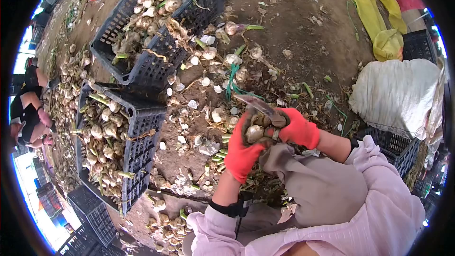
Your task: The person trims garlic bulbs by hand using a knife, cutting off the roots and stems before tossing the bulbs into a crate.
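Observation:
Both of my hands wear red gloves with dirty dark palms and meet in front of my lap. My left hand is closed around a garlic bulb, whose pale rounded side faces up. My right hand is closed on a knife; its worn, dirty blade points away to the upper left, above the bulb. My right fingers press close beside the bulb, and where the stem lies is partly hidden by the gloves. Cut green stem pieces and loose garlic lie on the ground just beyond my left hand.
Two black crates full of garlic, a far one and a nearer one, stand to the left. A white sack rests over a black crate at right. Yellow sacks lie farther back. Another person sits at far left.

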Motion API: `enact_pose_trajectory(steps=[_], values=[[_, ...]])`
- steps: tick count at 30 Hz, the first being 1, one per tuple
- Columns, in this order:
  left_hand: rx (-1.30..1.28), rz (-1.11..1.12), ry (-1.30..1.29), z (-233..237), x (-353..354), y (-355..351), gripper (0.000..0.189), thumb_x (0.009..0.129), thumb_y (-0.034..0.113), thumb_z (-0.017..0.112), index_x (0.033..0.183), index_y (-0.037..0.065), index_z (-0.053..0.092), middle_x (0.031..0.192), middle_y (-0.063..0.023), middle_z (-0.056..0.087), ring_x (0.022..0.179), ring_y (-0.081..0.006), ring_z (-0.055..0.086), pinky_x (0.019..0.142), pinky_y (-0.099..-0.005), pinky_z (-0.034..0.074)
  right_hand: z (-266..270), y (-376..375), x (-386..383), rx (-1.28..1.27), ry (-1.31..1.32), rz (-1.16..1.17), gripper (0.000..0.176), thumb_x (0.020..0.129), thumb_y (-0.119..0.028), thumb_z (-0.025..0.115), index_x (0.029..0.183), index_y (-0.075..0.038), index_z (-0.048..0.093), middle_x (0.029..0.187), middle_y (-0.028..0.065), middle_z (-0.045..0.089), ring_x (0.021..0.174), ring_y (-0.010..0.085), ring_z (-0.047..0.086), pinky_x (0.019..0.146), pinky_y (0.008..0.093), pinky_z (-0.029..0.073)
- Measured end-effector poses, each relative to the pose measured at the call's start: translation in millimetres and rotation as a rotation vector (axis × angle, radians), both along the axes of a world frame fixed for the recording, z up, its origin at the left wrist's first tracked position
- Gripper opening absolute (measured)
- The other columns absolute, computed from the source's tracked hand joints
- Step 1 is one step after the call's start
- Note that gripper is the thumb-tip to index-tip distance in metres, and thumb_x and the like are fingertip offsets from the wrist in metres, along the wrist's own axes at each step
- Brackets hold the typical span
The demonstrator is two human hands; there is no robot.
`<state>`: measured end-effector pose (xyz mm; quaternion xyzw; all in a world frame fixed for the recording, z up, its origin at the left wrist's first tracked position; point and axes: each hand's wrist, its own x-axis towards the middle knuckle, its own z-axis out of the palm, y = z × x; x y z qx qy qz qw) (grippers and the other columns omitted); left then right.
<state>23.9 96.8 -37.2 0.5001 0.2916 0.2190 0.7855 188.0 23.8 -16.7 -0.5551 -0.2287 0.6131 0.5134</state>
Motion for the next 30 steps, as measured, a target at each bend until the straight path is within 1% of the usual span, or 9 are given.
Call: enact_pose_trajectory(steps=[3, 6, 11, 13, 18, 19, 20, 25, 30], values=[[0.785, -0.232, 0.164, -7, -9, 14, 0.06, 0.069, 0.004, 0.068, 0.124, 0.011, 0.046, 0.119, -0.0163, 0.051, 0.1, -0.037, 0.056, 0.083, -0.0374, 0.049, 15, 11, 27, -0.023, -0.441, 0.29, 0.024, 0.071, -0.008, 0.063, 0.095, -0.004, 0.061, 0.081, 0.0034, 0.063, 0.076, 0.0184, 0.059, 0.071, 0.0297, 0.046], [0.964, -0.476, 0.313, 11, -13, 15, 0.053, 0.069, 0.009, 0.064, 0.12, 0.014, 0.049, 0.119, -0.0135, 0.05, 0.097, -0.0361, 0.056, 0.077, -0.0391, 0.051, 23, 23, 45, -0.093, -0.879, 0.623, 0.028, 0.064, -0.011, 0.062, 0.092, -0.008, 0.062, 0.076, 0.0126, 0.062, 0.073, 0.0239, 0.061, 0.067, 0.0338, 0.048], [1.243, -0.681, 0.427, 30, -15, 14, 0.057, 0.065, 0.003, 0.066, 0.119, 0.013, 0.05, 0.113, -0.0143, 0.052, 0.095, -0.0354, 0.057, 0.08, -0.0393, 0.05, -2, 23, 46, -0.086, -0.935, 0.845, 0.033, 0.062, -0.017, 0.063, 0.095, -0.008, 0.062, 0.081, 0.0134, 0.064, 0.077, 0.0305, 0.061, 0.068, 0.0372, 0.048], [1.055, -0.544, 0.311, 37, -26, 23, 0.06, 0.066, -0.001, 0.067, 0.122, 0.011, 0.048, 0.114, -0.0131, 0.052, 0.098, -0.0312, 0.058, 0.081, -0.0365, 0.05, -40, 2, 64, -0.183, -1.095, 1.019, 0.037, 0.062, -0.017, 0.064, 0.097, -0.007, 0.062, 0.085, 0.0133, 0.065, 0.08, 0.0281, 0.061, 0.07, 0.0359, 0.048], [-0.285, -0.139, 0.186, 59, -49, 36, 0.065, 0.071, -0.004, 0.068, 0.129, 0.004, 0.038, 0.119, -0.0073, 0.049, 0.107, -0.0169, 0.052, 0.084, -0.0305, 0.047, -57, -18, 59, -0.423, -0.707, 0.387, 0.049, 0.063, -0.021, 0.066, 0.107, 0.0, 0.059, 0.099, 0.0195, 0.061, 0.094, 0.0305, 0.058, 0.079, 0.0365, 0.046], [-0.428, -0.049, 0.114, 52, -57, 41, 0.067, 0.071, -0.007, 0.066, 0.13, 0.004, 0.036, 0.114, -0.0122, 0.054, 0.104, -0.0223, 0.057, 0.088, -0.0343, 0.047, -57, -18, 57, -0.406, -0.708, 0.287, 0.049, 0.063, -0.02, 0.067, 0.107, 0.0, 0.059, 0.1, 0.0194, 0.06, 0.094, 0.0289, 0.058, 0.079, 0.0358, 0.046], [-0.502, -0.034, 0.085, 61, -63, 53, 0.067, 0.071, -0.008, 0.064, 0.13, 0.004, 0.036, 0.113, -0.0148, 0.055, 0.103, -0.025, 0.058, 0.089, -0.0359, 0.047, -102, -31, 60, -0.372, -0.587, 0.153, 0.049, 0.064, -0.018, 0.068, 0.108, 0.002, 0.059, 0.099, 0.0179, 0.062, 0.091, 0.026, 0.058, 0.079, 0.0345, 0.045], [-0.561, 0.05, -0.017, 76, -78, 71, 0.066, 0.072, -0.009, 0.06, 0.132, 0.004, 0.034, 0.118, -0.0203, 0.054, 0.106, -0.0307, 0.057, 0.092, -0.038, 0.045, -88, -14, 46, -0.32, -0.403, 0.121, 0.039, 0.068, -0.008, 0.065, 0.105, 0.002, 0.059, 0.082, 0.0089, 0.064, 0.076, 0.0155, 0.055, 0.071, 0.0296, 0.044], [-0.316, 0.193, 0.054, 70, -58, 105, 0.054, 0.075, 0.002, 0.063, 0.126, 0.002, 0.044, 0.104, -0.0107, 0.061, 0.097, -0.0242, 0.061, 0.087, -0.0312, 0.048, -91, 3, 40, -0.328, -0.255, -0.093, 0.032, 0.071, -0.005, 0.065, 0.102, 0.0, 0.061, 0.079, 0.0066, 0.062, 0.069, 0.0129, 0.053, 0.064, 0.0294, 0.043]])
